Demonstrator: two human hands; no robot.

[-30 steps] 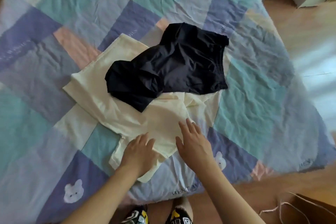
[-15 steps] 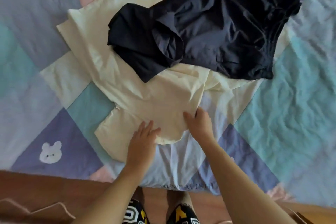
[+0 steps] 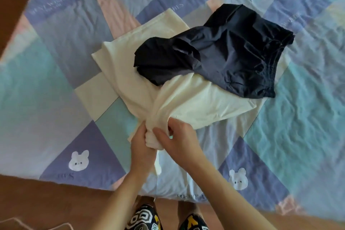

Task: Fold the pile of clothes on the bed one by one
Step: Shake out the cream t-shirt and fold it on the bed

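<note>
A cream garment [image 3: 130, 73] lies spread on the patchwork bed cover [image 3: 298, 117]. A crumpled dark navy garment [image 3: 224, 56] lies on top of its far right part. My left hand [image 3: 140, 144] and my right hand [image 3: 179, 140] both grip the near edge of the cream garment, bunched into a wad between them. The cloth is pulled taut from the wad up toward the navy garment. A strip of cream cloth hangs below my hands.
The bed's near edge runs across the bottom, with brown floor [image 3: 46, 201] beyond it and at the top left corner. My feet in patterned slippers [image 3: 143, 218] stand at the bed's edge. A thin cord [image 3: 37, 225] lies on the floor at lower left.
My hands were lying flat on the cream garment's near edge. They have now gathered it and hold it bunched, lifting it slightly. The camera view has shifted.
</note>
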